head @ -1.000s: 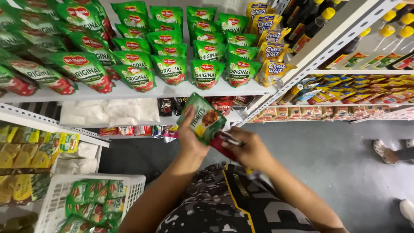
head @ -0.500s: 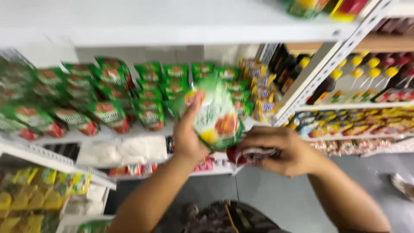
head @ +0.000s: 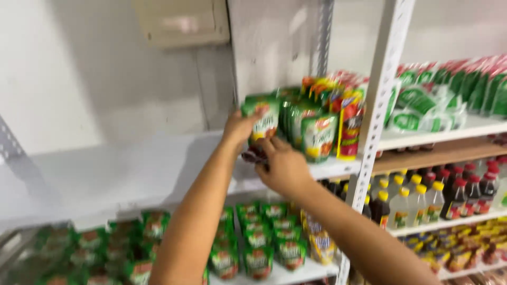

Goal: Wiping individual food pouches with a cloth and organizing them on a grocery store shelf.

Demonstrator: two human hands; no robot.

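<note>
My left hand [head: 240,129] grips a green pouch [head: 261,124] by its side, and my right hand [head: 282,169] pinches its bottom edge, just above frame centre. A second ago I held this pouch low, before the lower shelves; now it is raised to the upper shelf [head: 158,169], against the row of standing pouches [head: 317,121]. Below, the stocked pouches [head: 253,248] sit at the frame's bottom.

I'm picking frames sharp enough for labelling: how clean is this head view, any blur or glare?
Head view: motion blur smears everything, worst on the green stand-up pouches on the lower shelf; the left hand and right hand are soft at the green pouch; lighting even, faint shadows on the white upper shelf, no glare.
</note>
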